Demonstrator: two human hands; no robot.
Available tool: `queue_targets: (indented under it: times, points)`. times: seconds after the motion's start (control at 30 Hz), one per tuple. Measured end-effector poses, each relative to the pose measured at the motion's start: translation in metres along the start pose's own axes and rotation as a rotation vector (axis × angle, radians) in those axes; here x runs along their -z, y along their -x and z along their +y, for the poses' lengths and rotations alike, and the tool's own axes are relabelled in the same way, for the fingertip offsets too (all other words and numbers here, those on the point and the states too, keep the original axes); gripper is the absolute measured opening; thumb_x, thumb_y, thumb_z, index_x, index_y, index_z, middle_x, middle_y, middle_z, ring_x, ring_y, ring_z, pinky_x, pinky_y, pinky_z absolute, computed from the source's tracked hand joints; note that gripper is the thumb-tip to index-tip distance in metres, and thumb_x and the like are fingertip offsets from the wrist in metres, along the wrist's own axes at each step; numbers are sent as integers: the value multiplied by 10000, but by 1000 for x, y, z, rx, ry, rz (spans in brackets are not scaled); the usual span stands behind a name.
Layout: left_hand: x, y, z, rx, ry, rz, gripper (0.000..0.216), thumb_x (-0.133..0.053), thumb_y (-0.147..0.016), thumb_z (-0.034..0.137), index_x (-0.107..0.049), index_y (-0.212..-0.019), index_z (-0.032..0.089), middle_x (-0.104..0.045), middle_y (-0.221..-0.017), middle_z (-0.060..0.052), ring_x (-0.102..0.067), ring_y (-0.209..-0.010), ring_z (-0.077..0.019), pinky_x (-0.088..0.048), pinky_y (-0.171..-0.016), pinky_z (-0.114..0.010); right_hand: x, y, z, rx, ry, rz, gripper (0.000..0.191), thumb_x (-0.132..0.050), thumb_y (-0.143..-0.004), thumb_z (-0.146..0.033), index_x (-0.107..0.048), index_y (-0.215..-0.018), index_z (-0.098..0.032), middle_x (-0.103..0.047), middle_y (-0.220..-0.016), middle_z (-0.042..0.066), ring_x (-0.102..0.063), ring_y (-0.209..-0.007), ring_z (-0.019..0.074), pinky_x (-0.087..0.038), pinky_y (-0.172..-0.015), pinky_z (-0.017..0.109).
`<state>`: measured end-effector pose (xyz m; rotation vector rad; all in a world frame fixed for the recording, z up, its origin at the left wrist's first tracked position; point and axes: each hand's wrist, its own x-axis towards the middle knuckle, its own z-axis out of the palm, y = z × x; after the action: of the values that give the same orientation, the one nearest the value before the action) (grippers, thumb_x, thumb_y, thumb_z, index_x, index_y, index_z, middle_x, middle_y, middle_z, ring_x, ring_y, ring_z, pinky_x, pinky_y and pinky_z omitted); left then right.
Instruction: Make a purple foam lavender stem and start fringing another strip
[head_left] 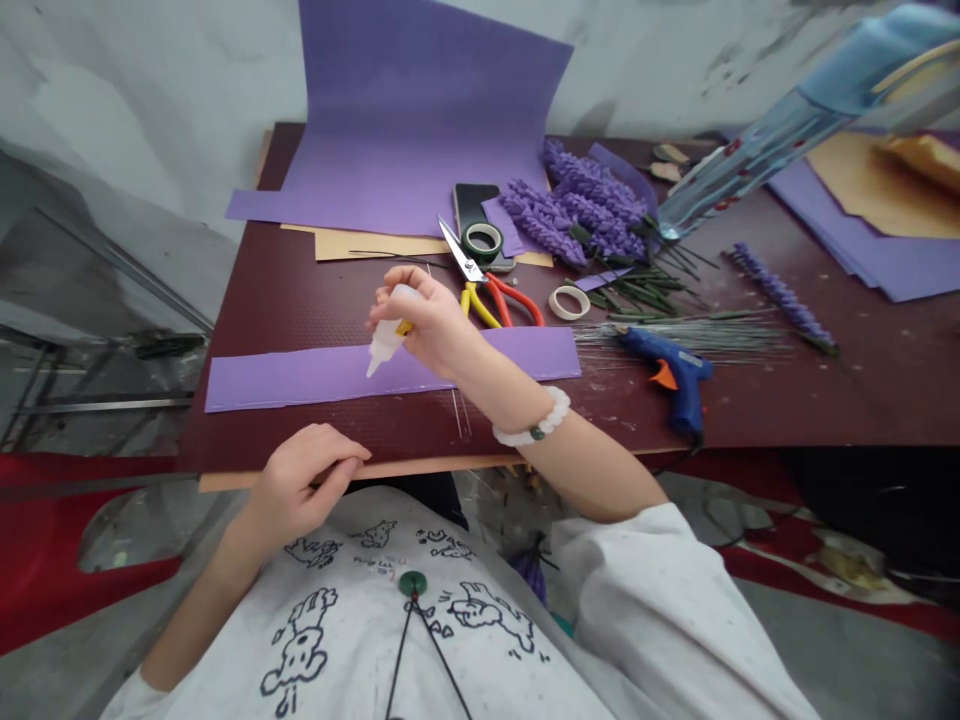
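Fingers of the right hand grip a squeeze bottle, tilted nozzle-down over the purple strip on the near left of the surface, where too hard a squeeze could blot it, while the left hand rests loosely closed nearer.

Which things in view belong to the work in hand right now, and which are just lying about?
Seemingly in use:
white squeeze bottle, held in the right hand
purple strip, under the bottle

Seemingly just lying about:
scissors
green tape roll
white tape roll
blue glue gun
purple flower bunch
phone
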<state>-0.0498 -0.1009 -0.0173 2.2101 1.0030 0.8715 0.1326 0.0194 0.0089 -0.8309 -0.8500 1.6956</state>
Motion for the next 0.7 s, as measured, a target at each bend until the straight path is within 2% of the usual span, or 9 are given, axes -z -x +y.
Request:
queue_targets:
  times: [0.17, 0.27, 0.33, 0.37, 0.47, 0.5, 0.57, 0.63, 0.7]
  points:
    - [13, 8, -2, -54, -42, 51, 192, -512, -823, 40, -612, -908, 180, -663, -770, -12, -596, -709, -125, -484, -667, -273, 14, 13, -18, 110, 106, 101, 212, -598, -707, -329, -553, -869, -199, -693, -787, 9, -682, -799, 171, -531, -660, 301]
    - [26, 17, -4, -70, -59, 70, 231, -515, -798, 18, -613, -925, 184, -669, -789, -14, -606, -729, -132, -493, -674, -279, 42, 28, -29, 212, 270, 306, 213, -535, -738, -351, -608, -824, -171, -683, -715, 27, -683, -718, 164, -515, -585, 263]
    - [36, 25, -6, -61, -72, 83, 240, -526, -781, 16, -619, -921, 187, -670, -801, -18, -608, -737, -138, -498, -682, -285, 65, 39, -35, 258, 323, 493, 237, -495, -751, -350, -615, -760, -146, -658, -657, 38, -668, -634, 167, -505, -518, 263]
    - [42, 29, -8, -42, -82, 87, 232, -536, -774, 23, -626, -908, 189, -671, -802, -18, -610, -738, -141, -501, -686, -288, 76, 45, -38, 242, 326, 577, 248, -473, -763, -343, -607, -726, -138, -637, -616, 37, -646, -561, 158, -494, -484, 260]
    - [59, 36, -21, 113, -154, 204, 144, -569, -778, 90, -657, -817, 197, -670, -748, 2, -618, -709, -140, -502, -680, -274, 106, 62, -47, 168, 291, 722, 363, -342, -852, -374, -569, -689, -143, -573, -503, 41, -536, -386, 137, -411, -379, 244]
    - [65, 37, -27, 246, -216, 308, 123, -565, -795, 124, -664, -772, 193, -669, -728, 5, -620, -695, -137, -499, -679, -269, 115, 68, -50, 179, 275, 762, 387, -324, -872, -385, -540, -645, -157, -502, -433, 12, -450, -326, 113, -351, -341, 222]
    - [77, 37, -43, 496, -333, 485, 149, -548, -833, 226, -690, -819, 185, -690, -748, 2, -630, -695, -139, -500, -700, -268, 130, 80, -55, 206, 193, 780, 374, -337, -881, -382, -459, -582, -194, -332, -362, -56, -289, -286, 75, -245, -305, 190]
    - [88, 34, -60, 613, -462, 463, 211, -539, -839, 301, -707, -886, 181, -711, -861, -11, -631, -767, -152, -487, -753, -276, 144, 93, -58, 260, 139, 794, 345, -338, -869, -335, -488, -598, -185, -367, -413, -41, -314, -326, 75, -273, -316, 180]
    - [96, 29, -72, 659, -489, 400, 261, -519, -845, 333, -708, -945, 182, -705, -944, -19, -621, -804, -154, -471, -769, -271, 155, 106, -58, 316, 131, 857, 275, -364, -826, -250, -586, -690, -162, -520, -553, 18, -456, -414, 87, -393, -380, 183]
